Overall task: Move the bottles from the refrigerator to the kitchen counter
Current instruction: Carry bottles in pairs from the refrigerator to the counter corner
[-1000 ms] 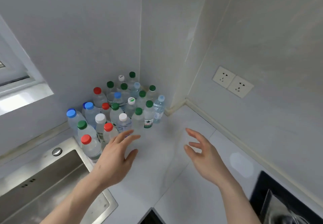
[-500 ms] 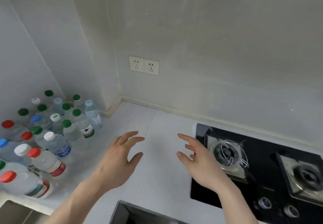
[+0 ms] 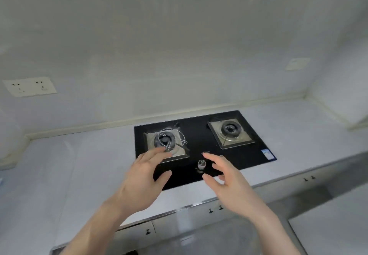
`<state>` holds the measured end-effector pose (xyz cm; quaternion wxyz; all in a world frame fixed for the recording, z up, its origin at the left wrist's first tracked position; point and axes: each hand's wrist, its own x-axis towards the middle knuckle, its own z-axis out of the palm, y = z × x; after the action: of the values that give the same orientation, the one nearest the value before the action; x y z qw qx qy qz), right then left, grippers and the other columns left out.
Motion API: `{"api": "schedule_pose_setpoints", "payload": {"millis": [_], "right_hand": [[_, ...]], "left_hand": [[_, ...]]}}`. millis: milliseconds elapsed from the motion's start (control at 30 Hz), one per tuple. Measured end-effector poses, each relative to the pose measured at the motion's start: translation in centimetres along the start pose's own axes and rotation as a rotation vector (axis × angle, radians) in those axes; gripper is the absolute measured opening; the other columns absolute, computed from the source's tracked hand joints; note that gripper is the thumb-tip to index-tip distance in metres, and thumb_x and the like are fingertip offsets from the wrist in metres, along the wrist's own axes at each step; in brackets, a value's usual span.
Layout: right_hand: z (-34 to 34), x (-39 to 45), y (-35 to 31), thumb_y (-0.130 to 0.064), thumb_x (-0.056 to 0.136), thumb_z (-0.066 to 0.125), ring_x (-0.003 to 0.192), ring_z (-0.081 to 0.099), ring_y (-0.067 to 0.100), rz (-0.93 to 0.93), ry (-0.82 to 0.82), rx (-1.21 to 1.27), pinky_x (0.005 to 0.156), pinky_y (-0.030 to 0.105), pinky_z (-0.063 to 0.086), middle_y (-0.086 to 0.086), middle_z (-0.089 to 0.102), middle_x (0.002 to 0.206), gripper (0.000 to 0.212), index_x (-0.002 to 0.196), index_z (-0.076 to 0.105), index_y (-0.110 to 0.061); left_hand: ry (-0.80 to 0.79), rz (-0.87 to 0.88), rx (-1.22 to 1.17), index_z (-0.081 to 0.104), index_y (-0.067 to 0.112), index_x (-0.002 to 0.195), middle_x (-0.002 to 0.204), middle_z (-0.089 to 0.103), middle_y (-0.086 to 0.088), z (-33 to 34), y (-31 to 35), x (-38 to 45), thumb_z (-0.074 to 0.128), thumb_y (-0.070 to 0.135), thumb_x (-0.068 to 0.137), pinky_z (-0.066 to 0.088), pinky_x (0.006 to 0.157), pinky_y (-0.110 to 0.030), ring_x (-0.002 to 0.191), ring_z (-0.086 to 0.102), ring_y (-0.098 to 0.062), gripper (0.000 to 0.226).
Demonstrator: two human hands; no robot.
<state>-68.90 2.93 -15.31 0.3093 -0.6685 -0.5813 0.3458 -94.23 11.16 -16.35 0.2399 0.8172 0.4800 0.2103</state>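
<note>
Two hands: left hand (image 3: 142,183), right hand (image 3: 232,187). One stove (image 3: 201,135), two burners, one knob (image 3: 201,164). One double socket (image 3: 29,86).

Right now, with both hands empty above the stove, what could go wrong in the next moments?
1. The right hand hangs just over the stove knob; a careless drop might bump or turn it.
2. The left hand is over the left burner, whose wire ring looks loose and might be knocked askew.
3. No bottle is in view, and the picture is blurred, so a quick reach could be misjudged.
</note>
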Motion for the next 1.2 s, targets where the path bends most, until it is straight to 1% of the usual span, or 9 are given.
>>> {"api": "schedule_pose_setpoints", "payload": {"millis": [67, 200, 367, 533, 667, 800, 900, 1033, 1200], "right_hand": [[-3.6, -3.1, 2.3, -0.039, 0.101, 0.062, 0.136, 0.042, -0.010, 0.051, 0.089, 0.011, 0.114, 0.026, 0.041, -0.042, 0.040, 0.145, 0.052, 0.145, 0.042, -0.057], [-9.6, -9.2, 6.5, -0.036, 0.100, 0.063, 0.136, 0.042, -0.011, 0.156, 0.311, 0.032, 0.115, 0.026, 0.040, -0.040, 0.042, 0.143, 0.050, 0.142, 0.045, -0.058], [-15.4, -16.3, 10.9, -0.038, 0.099, 0.064, 0.135, 0.043, -0.010, 0.288, 0.560, 0.005, 0.117, 0.030, 0.039, -0.035, 0.044, 0.144, 0.051, 0.144, 0.045, -0.052], [-19.7, -21.2, 14.3, -0.038, 0.100, 0.063, 0.135, 0.040, -0.014, 0.423, 0.744, 0.018, 0.120, 0.029, 0.036, -0.037, 0.043, 0.144, 0.050, 0.145, 0.045, -0.051], [-22.8, -23.5, 16.4, -0.041, 0.101, 0.061, 0.136, 0.039, -0.013, 0.511, 0.837, 0.012, 0.120, 0.029, 0.036, -0.042, 0.040, 0.141, 0.049, 0.145, 0.044, -0.053], [-26.3, -23.9, 18.1, -0.039, 0.101, 0.061, 0.138, 0.039, -0.011, 0.571, 0.898, -0.006, 0.120, 0.030, 0.036, -0.043, 0.037, 0.140, 0.050, 0.147, 0.043, -0.052], [-29.3, -23.2, 19.4, -0.038, 0.101, 0.061, 0.137, 0.040, -0.009, 0.608, 0.931, -0.013, 0.120, 0.030, 0.037, -0.036, 0.040, 0.146, 0.050, 0.147, 0.043, -0.051], [-32.8, -22.1, 20.7, -0.039, 0.101, 0.060, 0.135, 0.039, -0.012, 0.646, 0.960, -0.042, 0.118, 0.025, 0.036, -0.037, 0.040, 0.144, 0.050, 0.146, 0.042, -0.052], [-35.5, -22.6, 22.5, -0.038, 0.102, 0.059, 0.136, 0.038, -0.014, 0.692, 1.024, -0.052, 0.118, 0.024, 0.036, -0.037, 0.038, 0.149, 0.051, 0.148, 0.041, -0.051]], "left_hand": [[-0.048, 0.097, 0.003, 0.052, 0.044, 0.140, 0.152, 0.038, 0.027, 2.5, 3.2, 1.2, 0.062, 0.039, 0.098, 0.034, 0.118, -0.034, 0.141, 0.035, -0.005, 0.043], [-0.161, 0.260, -0.021, 0.051, 0.047, 0.139, 0.152, 0.033, 0.032, 6.7, 10.3, 3.9, 0.061, 0.043, 0.097, 0.041, 0.112, -0.033, 0.139, 0.028, 0.004, 0.043], [-0.308, 0.490, -0.010, 0.047, 0.050, 0.141, 0.152, 0.030, 0.036, 12.8, 19.3, 7.8, 0.059, 0.047, 0.097, 0.043, 0.111, -0.035, 0.140, 0.031, 0.002, 0.045], [-0.431, 0.673, -0.058, 0.049, 0.050, 0.138, 0.152, 0.033, 0.033, 18.9, 27.1, 10.5, 0.059, 0.046, 0.097, 0.032, 0.119, -0.032, 0.144, 0.028, 0.004, 0.043], [-0.521, 0.771, -0.106, 0.051, 0.050, 0.136, 0.151, 0.034, 0.032, 23.3, 32.3, 13.0, 0.061, 0.044, 0.097, 0.027, 0.117, -0.025, 0.140, 0.030, 0.007, 0.042], [-0.577, 0.854, -0.147, 0.051, 0.048, 0.138, 0.150, 0.034, 0.032, 26.7, 37.0, 15.6, 0.060, 0.042, 0.098, 0.037, 0.111, -0.027, 0.135, 0.032, 0.009, 0.041], [-0.612, 0.883, -0.177, 0.050, 0.048, 0.138, 0.151, 0.033, 0.033, 29.2, 40.0, 18.1, 0.058, 0.043, 0.099, 0.039, 0.109, -0.027, 0.134, 0.030, 0.011, 0.040], [-0.640, 0.941, -0.206, 0.050, 0.050, 0.137, 0.151, 0.032, 0.034, 32.2, 43.4, 21.5, 0.058, 0.045, 0.098, 0.045, 0.103, -0.027, 0.134, 0.030, 0.011, 0.040], [-0.684, 1.033, -0.212, 0.051, 0.047, 0.138, 0.150, 0.034, 0.032, 36.0, 47.4, 23.5, 0.060, 0.044, 0.097, 0.032, 0.112, -0.023, 0.138, 0.033, 0.004, 0.042]]}}
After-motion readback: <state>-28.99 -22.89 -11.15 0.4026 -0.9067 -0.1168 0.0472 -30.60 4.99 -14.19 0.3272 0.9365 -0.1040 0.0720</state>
